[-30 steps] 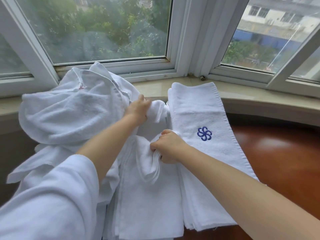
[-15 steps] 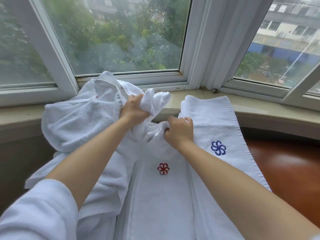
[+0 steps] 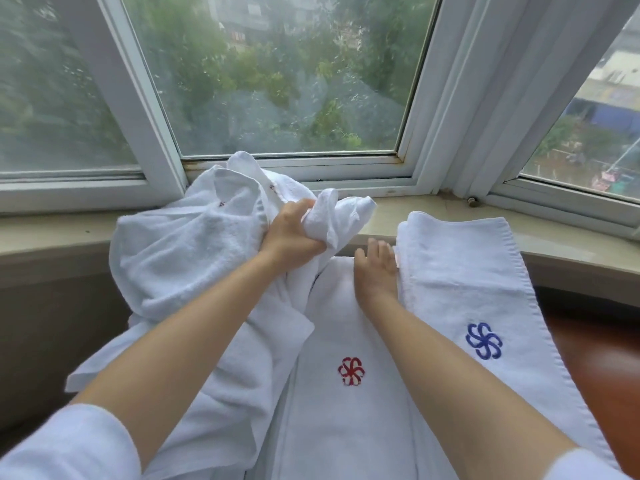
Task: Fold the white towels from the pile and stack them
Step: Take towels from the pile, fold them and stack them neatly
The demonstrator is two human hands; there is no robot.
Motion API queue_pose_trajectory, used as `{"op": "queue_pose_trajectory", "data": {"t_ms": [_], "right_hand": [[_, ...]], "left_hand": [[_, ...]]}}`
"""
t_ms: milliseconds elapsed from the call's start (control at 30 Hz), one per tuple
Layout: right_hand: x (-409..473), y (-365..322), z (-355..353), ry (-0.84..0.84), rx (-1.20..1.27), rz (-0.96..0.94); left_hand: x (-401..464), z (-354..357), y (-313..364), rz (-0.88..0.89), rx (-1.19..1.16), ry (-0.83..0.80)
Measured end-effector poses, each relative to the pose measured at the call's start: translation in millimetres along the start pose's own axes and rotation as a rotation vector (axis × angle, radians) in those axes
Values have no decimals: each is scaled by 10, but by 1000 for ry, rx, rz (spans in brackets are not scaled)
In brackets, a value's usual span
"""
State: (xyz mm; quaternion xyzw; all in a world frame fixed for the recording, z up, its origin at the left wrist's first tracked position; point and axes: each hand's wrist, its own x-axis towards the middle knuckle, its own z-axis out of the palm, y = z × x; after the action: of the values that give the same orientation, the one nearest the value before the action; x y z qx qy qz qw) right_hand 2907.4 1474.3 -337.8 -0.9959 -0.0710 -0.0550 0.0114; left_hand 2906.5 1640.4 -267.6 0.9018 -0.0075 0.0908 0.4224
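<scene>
A heap of crumpled white towels [image 3: 183,251] lies on the left against the window sill. My left hand [image 3: 294,233] grips a bunched corner of a white towel [image 3: 341,216] lifted at the heap's right edge. A folded white towel with a red flower emblem [image 3: 346,393] lies lengthwise in the middle. My right hand [image 3: 375,268] rests flat with straight fingers on its far end. To its right lies a folded white towel with a blue flower emblem [image 3: 478,299].
A stone window sill [image 3: 571,244] runs along the back under white window frames [image 3: 433,133]. A reddish-brown wooden surface [image 3: 602,368] shows at the right beside the towels. My white sleeves fill the lower corners.
My right hand let go of the towel end and now lies flat on the red-emblem towel. My left hand keeps its grip on the bunched corner, raised slightly. The view moved closer.
</scene>
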Motion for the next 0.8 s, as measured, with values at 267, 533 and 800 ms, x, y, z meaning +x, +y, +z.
{"op": "queue_pose_trajectory", "data": {"t_ms": [267,533,800], "right_hand": [[-593,-334,363,-438,244,217],[-572,-202,335,-546,61,115],[-1377,-222,316,-599,108,-10]], "left_hand": [[-21,32,37,1,0,-11],[-18,113,26,11,68,-84],[-406,594,156,102,381,-463]]}}
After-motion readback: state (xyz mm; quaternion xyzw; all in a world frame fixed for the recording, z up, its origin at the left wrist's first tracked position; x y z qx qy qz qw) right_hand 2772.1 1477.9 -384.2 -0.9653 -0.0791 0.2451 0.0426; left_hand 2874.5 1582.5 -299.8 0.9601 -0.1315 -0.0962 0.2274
